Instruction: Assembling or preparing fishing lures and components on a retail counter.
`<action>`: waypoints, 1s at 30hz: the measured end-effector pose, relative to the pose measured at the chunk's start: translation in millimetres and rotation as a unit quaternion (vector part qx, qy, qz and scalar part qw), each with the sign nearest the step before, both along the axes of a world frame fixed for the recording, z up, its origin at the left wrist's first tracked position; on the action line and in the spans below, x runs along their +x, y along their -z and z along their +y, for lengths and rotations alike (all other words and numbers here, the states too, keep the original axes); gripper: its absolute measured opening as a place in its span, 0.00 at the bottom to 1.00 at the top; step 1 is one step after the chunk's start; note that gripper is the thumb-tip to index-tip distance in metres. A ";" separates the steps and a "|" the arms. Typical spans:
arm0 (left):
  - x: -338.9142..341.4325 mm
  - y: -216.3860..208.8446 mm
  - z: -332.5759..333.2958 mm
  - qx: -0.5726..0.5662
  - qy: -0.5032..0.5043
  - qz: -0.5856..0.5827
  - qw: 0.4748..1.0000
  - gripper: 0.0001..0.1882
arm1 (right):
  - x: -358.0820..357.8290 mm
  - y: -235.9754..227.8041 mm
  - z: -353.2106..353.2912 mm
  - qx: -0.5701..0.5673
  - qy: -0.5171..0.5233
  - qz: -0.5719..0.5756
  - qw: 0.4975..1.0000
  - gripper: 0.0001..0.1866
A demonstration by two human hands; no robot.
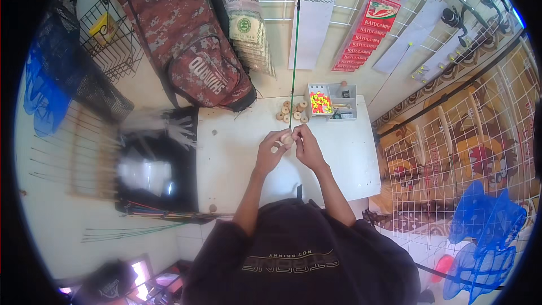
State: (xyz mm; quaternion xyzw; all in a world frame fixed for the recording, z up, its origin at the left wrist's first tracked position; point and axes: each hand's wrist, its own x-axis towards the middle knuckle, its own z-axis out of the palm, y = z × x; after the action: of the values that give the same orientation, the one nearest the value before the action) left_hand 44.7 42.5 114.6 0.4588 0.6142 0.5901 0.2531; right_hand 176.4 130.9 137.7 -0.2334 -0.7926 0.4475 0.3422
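"How far along is this?"

"One piece is being worked, I'd judge. A pale round wooden piece (288,138) sits at the centre of the frame, over the white table (237,158)."

"And the hands?"

"The left hand (269,155) pinches the piece between thumb and fingers, a gap showing inside the curl. The right hand (308,148) has its fingertips drawn together at the right edge — whether on the wood or on something finer, I can't tell."

"What's done, what's left?"

"Just above the hands lies a loose cluster of wooden spools (297,115). Finished or waiting? The view doesn't settle it."

"Any containers?"

"Right of the spools, a pale compartment tray (354,101). Its large left section is full of bright beads (321,103), pink and yellow mostly. The right sections hold small items — a dark packet (346,94) in the top one, the others too small to name. At the upper left, a wire basket (121,56) holds a yellow tub (103,28); its contents aren't readable from here."
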 end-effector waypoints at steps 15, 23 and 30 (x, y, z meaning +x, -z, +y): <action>0.5 5.8 6.8 -0.025 0.051 -0.131 0.990 0.19 | -4.4 2.8 2.6 0.075 0.015 0.022 0.997 0.05; -22.9 12.2 -0.3 0.022 0.008 -0.186 0.982 0.18 | 5.1 12.4 4.8 0.053 0.022 0.042 0.997 0.09; -16.7 13.4 5.4 -0.009 0.004 -0.135 0.991 0.17 | 7.1 14.3 12.5 0.019 0.044 -0.029 0.998 0.06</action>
State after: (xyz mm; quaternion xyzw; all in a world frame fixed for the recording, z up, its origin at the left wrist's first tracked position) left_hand 28.0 47.9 101.1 0.3752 0.5773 0.6403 0.3404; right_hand 183.6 143.3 123.5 -0.2741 -0.7994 0.4102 0.3429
